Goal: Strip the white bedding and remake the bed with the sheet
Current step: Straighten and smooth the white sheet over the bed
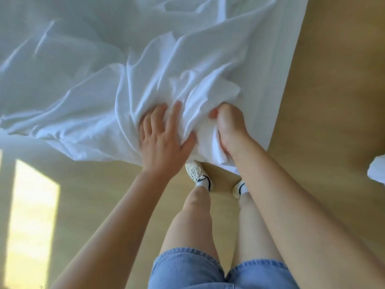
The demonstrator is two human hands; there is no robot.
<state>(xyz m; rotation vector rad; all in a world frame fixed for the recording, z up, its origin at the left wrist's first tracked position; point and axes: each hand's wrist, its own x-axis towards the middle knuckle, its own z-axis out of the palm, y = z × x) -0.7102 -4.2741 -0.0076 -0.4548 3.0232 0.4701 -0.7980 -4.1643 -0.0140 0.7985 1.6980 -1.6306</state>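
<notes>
- Two hands, one big white sheet [100,84], that's basically the whole scene. Going left to right:
- Lower left of the frame: a bright sun patch [31,215] on the light wood floor [333,101]. Nothing to do with the job.
- Upper left through the centre: the sheet, rumpled and billowy, with its lower edge hanging loose above the floor. All the folds fan in toward the hands at centre frame, so that's where it's being pulled from. I honestly can't tell mattress from cloth here, it's all white.
- Just left of centre: the left hand [161,140], fingers spread and fairly straight, laid flat on the fabric with the tips sinking into the folds. It's not clamped on anything. My guess is it's raking loose cloth toward the bunch.
- Bottom centre, under the hands: a white sneaker [198,174] and bare legs in denim shorts [187,268]. The person stands right at the sheet's edge, and a corner of cloth hangs just above the toes. Easy to step on, I'd say.
- Just right of centre: the right hand [228,126], a tight fist closed around a thick wad of the sheet. That's the anchor grip, and the two hands sit close together with only a ridge of fabric between them.
- Far right edge: a bit of other white cloth [377,170] well apart on the floor. Can't tell what it is, maybe more bedding.
- Looks to me like the gathering part of the job, nowhere near a made bed.
</notes>
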